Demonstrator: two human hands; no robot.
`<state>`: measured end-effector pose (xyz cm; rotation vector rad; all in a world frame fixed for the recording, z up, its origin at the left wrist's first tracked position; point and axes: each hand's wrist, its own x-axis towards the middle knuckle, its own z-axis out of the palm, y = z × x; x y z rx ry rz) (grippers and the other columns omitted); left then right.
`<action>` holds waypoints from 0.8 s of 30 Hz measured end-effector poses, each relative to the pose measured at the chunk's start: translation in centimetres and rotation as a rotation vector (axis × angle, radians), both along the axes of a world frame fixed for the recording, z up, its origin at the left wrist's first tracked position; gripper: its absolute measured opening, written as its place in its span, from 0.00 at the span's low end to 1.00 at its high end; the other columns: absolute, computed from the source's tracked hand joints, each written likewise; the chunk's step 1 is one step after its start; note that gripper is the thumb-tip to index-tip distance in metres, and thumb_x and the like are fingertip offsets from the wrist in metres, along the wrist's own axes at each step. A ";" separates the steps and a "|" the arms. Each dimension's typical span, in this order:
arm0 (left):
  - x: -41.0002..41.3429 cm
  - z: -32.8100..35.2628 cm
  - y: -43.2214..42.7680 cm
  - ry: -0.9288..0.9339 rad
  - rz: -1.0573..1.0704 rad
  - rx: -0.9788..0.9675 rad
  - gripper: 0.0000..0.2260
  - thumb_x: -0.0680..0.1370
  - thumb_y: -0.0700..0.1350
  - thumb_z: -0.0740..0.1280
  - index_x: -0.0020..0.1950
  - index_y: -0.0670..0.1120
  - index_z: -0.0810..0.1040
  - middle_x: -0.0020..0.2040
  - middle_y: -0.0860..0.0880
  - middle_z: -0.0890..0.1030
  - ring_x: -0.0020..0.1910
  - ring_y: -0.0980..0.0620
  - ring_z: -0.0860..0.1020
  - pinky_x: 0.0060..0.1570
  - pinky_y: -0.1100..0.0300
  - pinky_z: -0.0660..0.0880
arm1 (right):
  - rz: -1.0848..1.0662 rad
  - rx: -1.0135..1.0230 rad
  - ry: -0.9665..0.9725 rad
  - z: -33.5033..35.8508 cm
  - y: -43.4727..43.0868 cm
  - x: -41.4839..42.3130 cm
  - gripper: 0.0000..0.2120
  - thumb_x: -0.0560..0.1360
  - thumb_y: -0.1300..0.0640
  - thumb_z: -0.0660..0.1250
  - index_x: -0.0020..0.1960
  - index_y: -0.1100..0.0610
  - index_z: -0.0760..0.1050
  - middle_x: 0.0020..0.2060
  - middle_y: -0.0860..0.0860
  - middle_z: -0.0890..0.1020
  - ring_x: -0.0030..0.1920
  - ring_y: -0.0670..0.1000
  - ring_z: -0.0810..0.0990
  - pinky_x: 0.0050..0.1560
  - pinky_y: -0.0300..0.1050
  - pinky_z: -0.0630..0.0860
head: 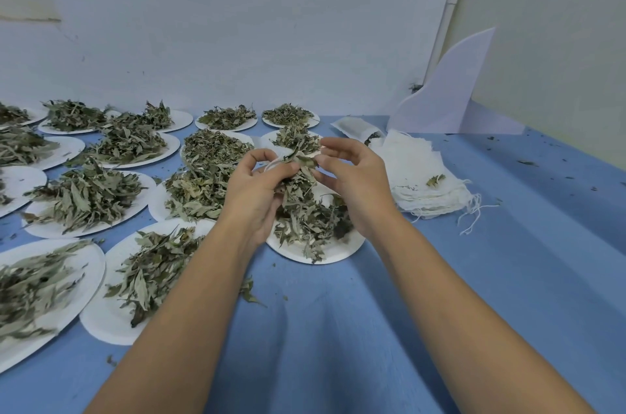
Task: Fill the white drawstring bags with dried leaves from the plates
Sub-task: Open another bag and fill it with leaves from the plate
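Over blue bench (440, 278) and plate (298, 252), bag (271, 163) mouth pinched in left fingers (261, 156), leaves (301, 159) pinched in right fingers (338, 145) just right of it.

The tabletop (474, 278) is blue and softly creased. Behind it rises a pale bluish wall (237, 23) with scuff marks. A cream wall (559, 23) adjoins it on the right. A white curved board (450, 98) leans in the corner.

Bags (420, 173): white, stacked flat, right of plates.
Leaves (84, 200): grey-green, heaped on plates.
Plates (333, 252): white, round, clustered left.
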<state>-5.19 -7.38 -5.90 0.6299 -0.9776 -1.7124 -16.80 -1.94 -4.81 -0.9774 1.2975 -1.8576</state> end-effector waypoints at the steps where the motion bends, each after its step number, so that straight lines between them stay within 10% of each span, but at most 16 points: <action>1: 0.0 0.0 0.0 -0.001 -0.010 -0.011 0.14 0.71 0.28 0.68 0.43 0.47 0.72 0.35 0.48 0.80 0.30 0.55 0.80 0.30 0.65 0.76 | -0.004 0.019 0.045 -0.1 -0.1 -0.1 0.10 0.73 0.70 0.67 0.48 0.57 0.78 0.44 0.50 0.79 0.36 0.40 0.81 0.42 0.35 0.79; 24: -1.0 -0.9 0.6 -0.629 0.506 -0.439 0.10 0.70 0.37 0.70 0.37 0.49 0.72 0.29 0.53 0.72 0.22 0.63 0.68 0.24 0.71 0.63 | -0.212 0.184 0.583 -0.3 -0.2 0.8 0.04 0.69 0.57 0.75 0.38 0.51 0.81 0.28 0.42 0.79 0.28 0.35 0.74 0.31 0.25 0.67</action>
